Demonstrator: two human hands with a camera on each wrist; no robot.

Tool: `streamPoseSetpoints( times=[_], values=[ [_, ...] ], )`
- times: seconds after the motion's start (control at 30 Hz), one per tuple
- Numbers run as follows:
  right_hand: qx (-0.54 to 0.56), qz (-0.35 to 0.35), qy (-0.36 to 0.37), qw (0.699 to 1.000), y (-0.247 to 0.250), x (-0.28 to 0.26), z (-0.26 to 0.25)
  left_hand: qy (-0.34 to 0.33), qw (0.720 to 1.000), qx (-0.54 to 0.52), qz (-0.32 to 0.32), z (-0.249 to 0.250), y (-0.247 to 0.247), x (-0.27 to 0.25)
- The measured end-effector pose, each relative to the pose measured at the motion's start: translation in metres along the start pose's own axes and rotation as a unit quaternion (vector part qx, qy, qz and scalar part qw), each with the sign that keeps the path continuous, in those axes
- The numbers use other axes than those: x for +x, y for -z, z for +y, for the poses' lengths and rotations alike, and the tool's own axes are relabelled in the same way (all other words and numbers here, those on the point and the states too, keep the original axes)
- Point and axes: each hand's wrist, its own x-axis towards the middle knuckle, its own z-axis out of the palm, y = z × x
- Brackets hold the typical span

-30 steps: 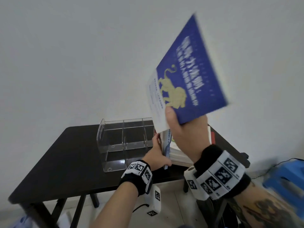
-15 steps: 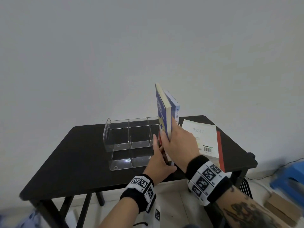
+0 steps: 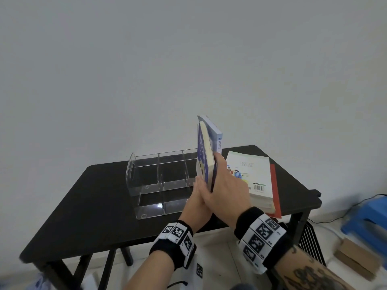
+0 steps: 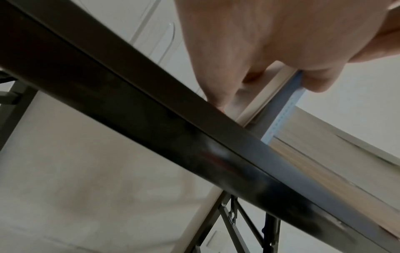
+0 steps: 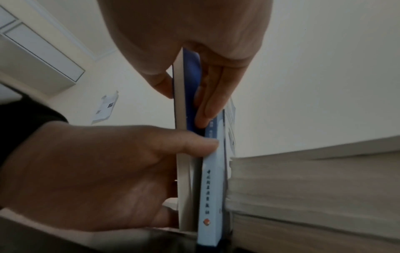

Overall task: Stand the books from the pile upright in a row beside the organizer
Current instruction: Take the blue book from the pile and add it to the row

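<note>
A dark blue book (image 3: 202,155) stands upright just right of the clear organizer (image 3: 159,176), against an upright light blue book (image 3: 217,139). My right hand (image 3: 215,172) pinches the dark blue book (image 5: 190,77), thumb on its left face and fingers between it and the light blue book (image 5: 213,179). My left hand (image 3: 198,191) holds the standing books low down. Its fingers lie on their left side and its thumb (image 5: 194,143) reaches across to the light blue spine. The pile (image 3: 251,170) lies flat to the right, a white-covered book on top.
The black table (image 3: 94,206) stands against a plain wall. A red book (image 3: 274,185) is at the bottom of the pile, near the table's right edge. On the floor to the right are a blue stool (image 3: 368,216), cardboard boxes (image 3: 356,260) and a cable.
My right hand brought the dark blue book down from the air, turned it upright and set it between the organizer and the light blue book. The left hand stayed at the standing books.
</note>
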Motion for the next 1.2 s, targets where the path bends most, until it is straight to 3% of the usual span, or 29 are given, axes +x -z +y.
streamPoseSetpoints(
  times=[0.1, 0.17, 0.27, 0.43, 0.6, 0.73, 0.9, 1.03, 1.13, 1.2],
  values=[
    [-0.004, 0.027, 0.024, 0.999, -0.005, -0.004, 0.003, -0.009, 0.999, -0.018, -0.044, 0.004, 0.004, 0.003],
    [-0.015, 0.040, 0.032, 0.999, -0.006, -0.005, 0.005, -0.032, 0.998, -0.042, -0.039, 0.002, 0.003, 0.006],
    [-0.011, 0.034, 0.019, 0.999, -0.007, -0.005, 0.012, 0.038, 0.993, -0.106, -0.035, -0.003, 0.005, 0.009],
    [-0.031, 0.003, -0.012, 0.999, -0.012, -0.006, 0.023, 0.038, 0.978, -0.200, -0.052, 0.009, 0.009, -0.001],
    [-0.058, -0.024, -0.043, 0.997, -0.012, -0.006, 0.037, 0.022, 0.985, -0.166, -0.026, -0.020, -0.004, 0.011],
    [-0.079, -0.023, -0.075, 0.994, -0.009, 0.000, 0.051, 0.027, 0.993, -0.115, -0.018, -0.002, 0.005, 0.001],
    [-0.190, -0.031, -0.091, 0.977, -0.009, 0.008, 0.079, 0.050, 0.994, -0.094, 0.031, -0.004, 0.001, 0.004],
    [-0.204, -0.032, -0.174, 0.963, 0.001, 0.017, 0.093, 0.047, 0.994, -0.092, 0.036, -0.002, -0.002, 0.004],
    [-0.223, -0.085, -0.271, 0.932, 0.011, 0.026, 0.108, 0.048, 0.994, -0.087, 0.045, -0.003, -0.005, 0.003],
    [-0.176, -0.118, -0.324, 0.922, 0.015, 0.033, 0.123, 0.052, 0.993, -0.083, 0.061, -0.003, -0.008, 0.003]
  ],
)
